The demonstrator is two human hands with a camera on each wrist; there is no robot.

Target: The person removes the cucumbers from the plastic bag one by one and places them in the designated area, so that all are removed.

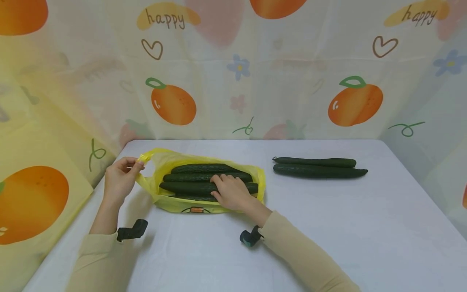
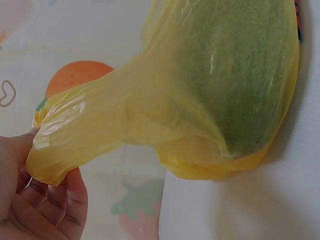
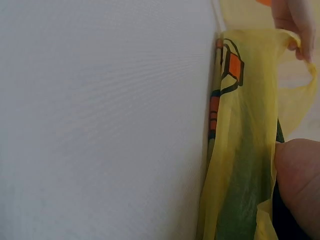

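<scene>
A yellow plastic bag [image 1: 204,207] lies on its side, its mouth spread open, with several dark green cucumbers [image 1: 189,187] inside. My left hand [image 1: 119,180] pinches the bag's handle [image 2: 75,135] at the left end and pulls it out taut. Through the thin plastic, a cucumber [image 2: 235,75] shows in the left wrist view. Inside the bag's mouth, my right hand [image 1: 231,192] grips the front cucumber near its right part, fingers over the top and thumb on the near side. The right wrist view shows only part of this hand [image 3: 300,175] beside the bag's printed side [image 3: 250,100].
Two more cucumbers [image 1: 317,170] lie side by side on the white table [image 1: 328,227], right of the bag. Behind the table hangs a curtain [image 1: 277,89] printed with oranges. Each wrist wears a small black camera [image 1: 133,230].
</scene>
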